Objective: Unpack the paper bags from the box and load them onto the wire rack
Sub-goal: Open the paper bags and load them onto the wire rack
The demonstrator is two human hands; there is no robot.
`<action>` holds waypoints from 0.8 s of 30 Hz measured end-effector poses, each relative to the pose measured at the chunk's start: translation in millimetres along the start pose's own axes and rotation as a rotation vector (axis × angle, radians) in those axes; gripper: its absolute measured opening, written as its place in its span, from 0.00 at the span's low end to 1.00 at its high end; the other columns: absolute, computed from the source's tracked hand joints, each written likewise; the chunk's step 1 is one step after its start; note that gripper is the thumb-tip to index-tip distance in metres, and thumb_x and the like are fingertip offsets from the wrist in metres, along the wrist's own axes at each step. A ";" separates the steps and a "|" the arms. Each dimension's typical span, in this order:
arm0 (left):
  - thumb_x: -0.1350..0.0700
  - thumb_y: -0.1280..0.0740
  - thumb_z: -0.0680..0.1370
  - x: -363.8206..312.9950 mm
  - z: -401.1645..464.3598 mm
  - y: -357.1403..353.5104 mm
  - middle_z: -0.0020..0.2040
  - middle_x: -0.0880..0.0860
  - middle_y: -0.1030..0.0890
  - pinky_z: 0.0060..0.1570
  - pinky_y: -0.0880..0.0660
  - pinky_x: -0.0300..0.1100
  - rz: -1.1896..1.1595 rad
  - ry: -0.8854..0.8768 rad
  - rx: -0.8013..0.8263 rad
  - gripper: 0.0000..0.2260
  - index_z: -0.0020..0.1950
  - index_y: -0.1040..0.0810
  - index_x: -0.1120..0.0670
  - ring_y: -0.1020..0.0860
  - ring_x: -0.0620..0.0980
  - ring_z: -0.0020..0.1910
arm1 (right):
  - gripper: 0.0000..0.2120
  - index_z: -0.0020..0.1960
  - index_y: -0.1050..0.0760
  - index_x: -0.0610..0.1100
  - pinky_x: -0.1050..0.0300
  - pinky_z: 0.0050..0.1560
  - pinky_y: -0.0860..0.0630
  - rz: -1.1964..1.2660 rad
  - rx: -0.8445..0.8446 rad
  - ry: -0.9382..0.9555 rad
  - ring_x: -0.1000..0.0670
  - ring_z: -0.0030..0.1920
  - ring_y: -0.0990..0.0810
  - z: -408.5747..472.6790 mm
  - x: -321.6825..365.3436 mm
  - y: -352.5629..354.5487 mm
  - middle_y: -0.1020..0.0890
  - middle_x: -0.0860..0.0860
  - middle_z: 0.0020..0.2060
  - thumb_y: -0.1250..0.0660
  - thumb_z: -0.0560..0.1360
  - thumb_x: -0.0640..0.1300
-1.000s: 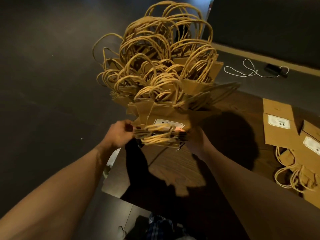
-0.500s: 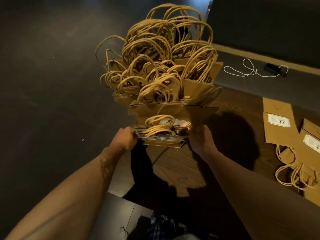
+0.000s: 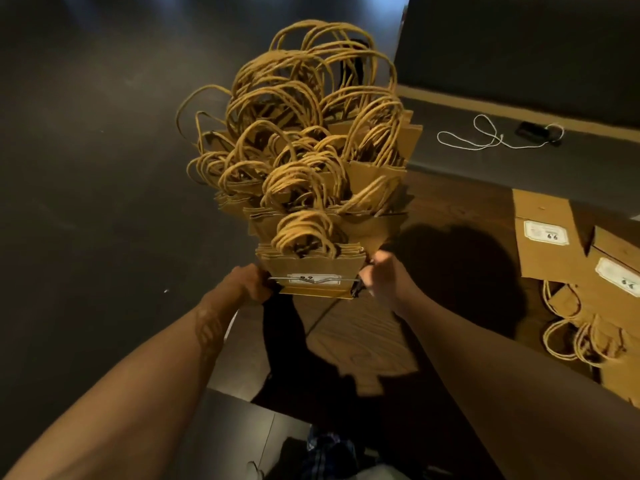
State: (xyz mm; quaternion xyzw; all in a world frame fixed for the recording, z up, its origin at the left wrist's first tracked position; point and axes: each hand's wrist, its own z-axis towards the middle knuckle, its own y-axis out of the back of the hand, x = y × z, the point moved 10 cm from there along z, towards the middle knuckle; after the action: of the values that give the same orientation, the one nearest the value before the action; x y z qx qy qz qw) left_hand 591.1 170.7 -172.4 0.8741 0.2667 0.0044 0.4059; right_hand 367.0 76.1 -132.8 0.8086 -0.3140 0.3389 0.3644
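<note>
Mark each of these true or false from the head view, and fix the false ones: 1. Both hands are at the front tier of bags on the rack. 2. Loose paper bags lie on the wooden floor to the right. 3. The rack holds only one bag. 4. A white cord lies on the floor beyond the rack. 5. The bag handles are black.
1. True: the left hand and right hand flank the front bags at the wire rack.
2. True: loose bags lie flat on the wooden floor.
3. False: many bags fill several tiers.
4. True: a white cord lies there.
5. False: the handles are tan twisted paper.
</note>
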 end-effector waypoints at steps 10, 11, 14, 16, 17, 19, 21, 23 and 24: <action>0.37 0.43 0.81 -14.4 -58.7 -59.2 0.61 0.54 0.19 0.53 0.22 0.47 -0.326 0.235 0.571 0.25 0.65 0.24 0.54 0.20 0.53 0.58 | 0.06 0.45 0.23 0.49 0.57 0.47 0.25 0.042 0.028 0.030 0.49 0.49 0.20 -1.4 5.8 22.2 0.18 0.51 0.42 0.34 0.77 0.40; 0.37 0.44 0.82 -26.8 -62.0 -65.6 0.62 0.53 0.20 0.60 0.24 0.50 -0.372 0.217 0.600 0.25 0.67 0.25 0.54 0.21 0.54 0.60 | 0.05 0.46 0.23 0.49 0.57 0.46 0.26 0.031 0.028 0.035 0.48 0.50 0.20 -2.6 5.4 26.3 0.18 0.50 0.44 0.34 0.77 0.40; 0.39 0.42 0.82 -70.8 -56.4 -69.5 0.58 0.49 0.20 0.64 0.25 0.52 -0.496 0.116 0.551 0.24 0.71 0.29 0.53 0.21 0.53 0.60 | 0.06 0.51 0.23 0.51 0.54 0.48 0.24 0.036 0.037 0.035 0.47 0.51 0.20 -7.8 3.3 41.0 0.18 0.49 0.49 0.36 0.78 0.42; 0.40 0.41 0.82 -114.1 -51.0 -67.7 0.57 0.48 0.20 0.61 0.24 0.50 -0.554 0.031 0.512 0.22 0.70 0.30 0.51 0.20 0.50 0.56 | 0.06 0.50 0.22 0.53 0.53 0.49 0.23 0.045 0.009 0.031 0.48 0.50 0.19 -10.8 -2.8 60.3 0.18 0.50 0.49 0.35 0.78 0.43; 0.40 0.41 0.82 -135.6 -50.8 -65.7 0.57 0.48 0.20 0.61 0.23 0.50 -0.576 -0.005 0.494 0.19 0.69 0.29 0.49 0.20 0.49 0.54 | 0.06 0.49 0.22 0.53 0.54 0.48 0.23 0.049 -0.002 0.028 0.48 0.49 0.19 -10.2 -6.0 67.9 0.18 0.50 0.48 0.35 0.78 0.43; 0.42 0.41 0.83 -182.4 -46.2 -60.8 0.56 0.49 0.20 0.54 0.22 0.47 -0.550 -0.084 0.416 0.14 0.63 0.27 0.48 0.21 0.48 0.51 | 0.05 0.47 0.22 0.52 0.54 0.46 0.22 0.076 -0.061 -0.017 0.49 0.46 0.19 -12.4 -20.5 93.1 0.18 0.51 0.45 0.35 0.78 0.43; 0.46 0.40 0.84 -231.3 -36.2 -59.4 0.50 0.50 0.21 0.42 0.25 0.41 -0.560 -0.145 0.323 0.09 0.55 0.25 0.49 0.23 0.46 0.44 | 0.05 0.47 0.21 0.49 0.55 0.47 0.21 0.092 -0.161 -0.050 0.50 0.44 0.20 -19.1 -42.5 129.7 0.19 0.50 0.44 0.34 0.78 0.41; 0.50 0.39 0.84 -274.5 -28.9 -65.5 0.43 0.51 0.23 0.33 0.31 0.38 -0.660 -0.167 0.293 0.08 0.48 0.26 0.51 0.26 0.45 0.36 | 0.06 0.47 0.21 0.45 0.58 0.43 0.23 0.113 -0.260 -0.066 0.51 0.41 0.22 -33.3 -62.9 167.5 0.19 0.47 0.43 0.35 0.78 0.38; 0.51 0.39 0.84 -293.8 -26.3 -70.1 0.41 0.51 0.24 0.32 0.33 0.38 -0.686 -0.176 0.286 0.08 0.46 0.27 0.51 0.27 0.45 0.34 | 0.07 0.50 0.20 0.44 0.58 0.43 0.24 0.100 -0.288 -0.065 0.50 0.43 0.22 -40.8 -73.3 185.2 0.19 0.46 0.45 0.37 0.79 0.38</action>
State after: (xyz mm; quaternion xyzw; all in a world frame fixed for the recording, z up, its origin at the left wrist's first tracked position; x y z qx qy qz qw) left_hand 300.8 88.3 -143.3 0.7790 0.5057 -0.2440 0.2790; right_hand 172.2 28.4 -99.4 0.7417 -0.4111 0.2816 0.4489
